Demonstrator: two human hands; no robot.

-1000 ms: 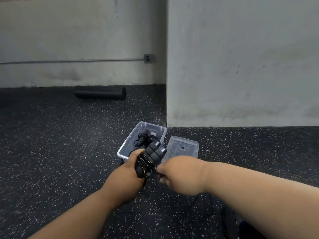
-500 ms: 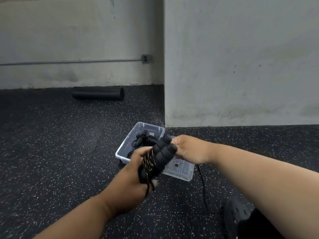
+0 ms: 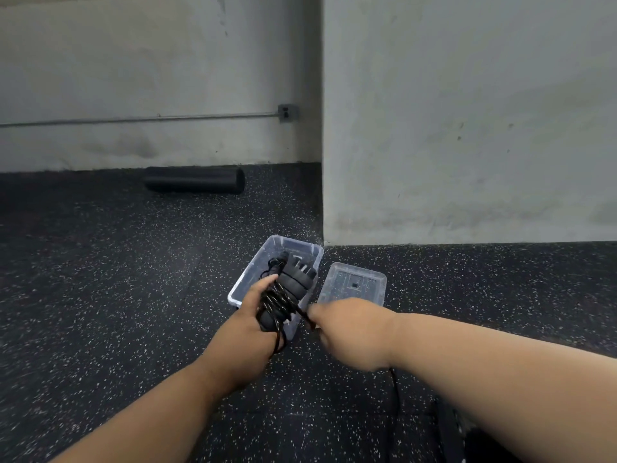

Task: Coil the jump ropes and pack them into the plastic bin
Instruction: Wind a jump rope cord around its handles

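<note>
My left hand [image 3: 248, 325] grips the two black foam handles of a jump rope [image 3: 295, 285], held together and pointing up and away, with black cord wound several times around them. My right hand [image 3: 350, 332], blurred, pinches the loose cord just right of the handles, and the cord trails down past my wrist to the floor. Behind the handles sits the clear plastic bin [image 3: 314, 253] on the floor, with another black jump rope [image 3: 275, 265] lying inside it.
The bin's clear lid [image 3: 354, 282] lies flat to the right of the bin. A black foam roller [image 3: 195, 184] lies by the far wall. A grey wall corner [image 3: 322, 195] stands just behind the bin. The floor is dark speckled rubber.
My right hand has swung from beyond the handle tips back down to the right of the handles, carrying the cord around them. My left hand keeps its grip on the handles.
</note>
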